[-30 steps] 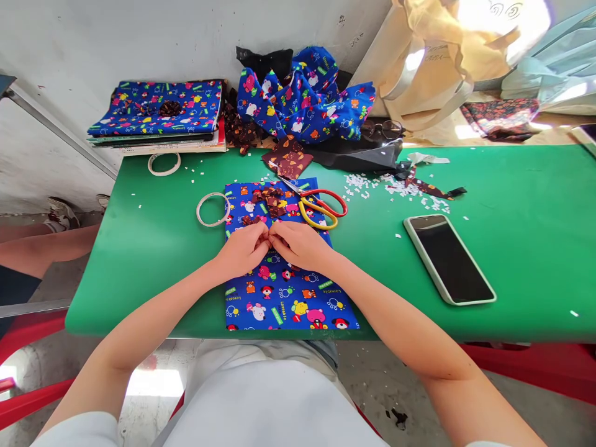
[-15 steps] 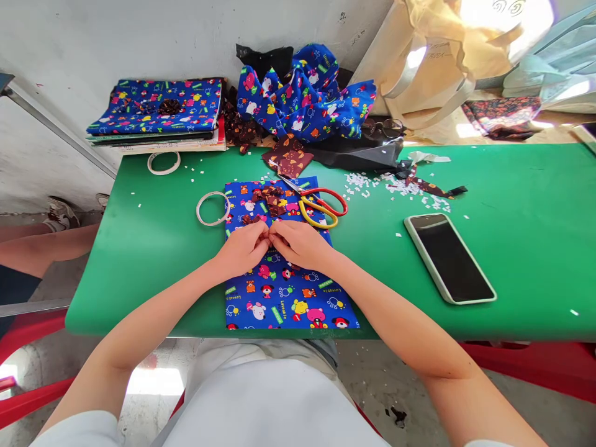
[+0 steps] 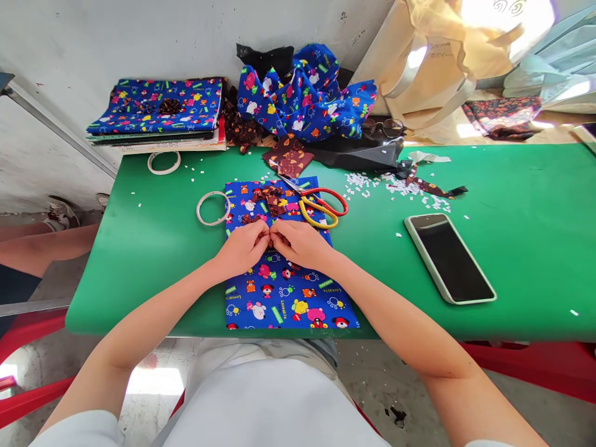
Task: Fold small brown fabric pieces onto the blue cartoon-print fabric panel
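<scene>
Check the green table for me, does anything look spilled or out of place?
Yes, small white bits lie loose on the table, thickest to the right of the scissors and beyond the phone. Scattered unevenly, they look spilled rather than set down.

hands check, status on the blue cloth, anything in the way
Left hand and right hand meeting over blue cloth, grip hidden. Cloth flat. Brown scraps, scissors just beyond.

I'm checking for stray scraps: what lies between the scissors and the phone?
In the head view, green tabletop with a small white scrap near the phone.
</scene>
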{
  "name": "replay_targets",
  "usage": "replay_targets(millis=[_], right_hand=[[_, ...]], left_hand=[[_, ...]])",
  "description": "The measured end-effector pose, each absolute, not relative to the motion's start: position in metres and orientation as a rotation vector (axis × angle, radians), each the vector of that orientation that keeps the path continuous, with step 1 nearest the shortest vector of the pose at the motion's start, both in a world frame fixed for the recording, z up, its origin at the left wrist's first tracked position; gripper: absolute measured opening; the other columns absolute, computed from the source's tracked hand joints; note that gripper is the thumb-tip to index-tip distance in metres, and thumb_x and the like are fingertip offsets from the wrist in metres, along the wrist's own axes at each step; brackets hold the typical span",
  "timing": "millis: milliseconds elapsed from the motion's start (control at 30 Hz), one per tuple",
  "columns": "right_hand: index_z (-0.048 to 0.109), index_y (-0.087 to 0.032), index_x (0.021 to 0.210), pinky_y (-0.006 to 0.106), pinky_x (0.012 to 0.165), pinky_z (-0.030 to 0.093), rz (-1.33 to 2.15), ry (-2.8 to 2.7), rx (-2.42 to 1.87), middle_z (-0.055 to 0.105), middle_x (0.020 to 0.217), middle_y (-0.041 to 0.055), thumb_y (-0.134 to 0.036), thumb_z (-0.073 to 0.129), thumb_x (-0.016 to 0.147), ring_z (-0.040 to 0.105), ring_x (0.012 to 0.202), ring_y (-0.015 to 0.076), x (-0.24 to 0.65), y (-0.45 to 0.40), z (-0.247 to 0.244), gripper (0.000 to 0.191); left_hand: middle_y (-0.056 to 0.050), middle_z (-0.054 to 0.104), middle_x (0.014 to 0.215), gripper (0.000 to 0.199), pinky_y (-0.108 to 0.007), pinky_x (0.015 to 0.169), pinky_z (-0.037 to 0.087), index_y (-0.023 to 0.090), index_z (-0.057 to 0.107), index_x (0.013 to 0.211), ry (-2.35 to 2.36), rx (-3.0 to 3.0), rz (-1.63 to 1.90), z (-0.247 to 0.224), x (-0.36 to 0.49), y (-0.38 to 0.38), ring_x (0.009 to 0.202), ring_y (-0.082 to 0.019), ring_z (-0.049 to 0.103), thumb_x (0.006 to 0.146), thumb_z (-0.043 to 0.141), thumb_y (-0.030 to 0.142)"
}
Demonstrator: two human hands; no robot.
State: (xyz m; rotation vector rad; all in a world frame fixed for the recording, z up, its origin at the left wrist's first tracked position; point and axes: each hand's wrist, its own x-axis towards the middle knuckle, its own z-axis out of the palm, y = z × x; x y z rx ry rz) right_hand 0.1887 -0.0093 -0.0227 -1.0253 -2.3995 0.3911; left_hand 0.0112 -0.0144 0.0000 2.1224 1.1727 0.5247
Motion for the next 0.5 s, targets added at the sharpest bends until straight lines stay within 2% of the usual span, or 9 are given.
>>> replay_targets(millis=[500], right_hand=[[0.043,-0.02,0.083,0.024,0.056,0.035,0.58,-2.289,-1.116,0.055,0.065,0.0008,-0.023,0.039,0.09,0.05,0.057,0.0142,0.1858,-0.0119,-0.0149,0.008]], left_hand=[[0.003,0.054,0.066,0.01,-0.022,0.06,0.038,0.019,0.043,0.08,1.132,1.952,0.631,0.002,0.0109,-0.0159,0.058,-0.01,0.049,0.088,0.039,0.019]])
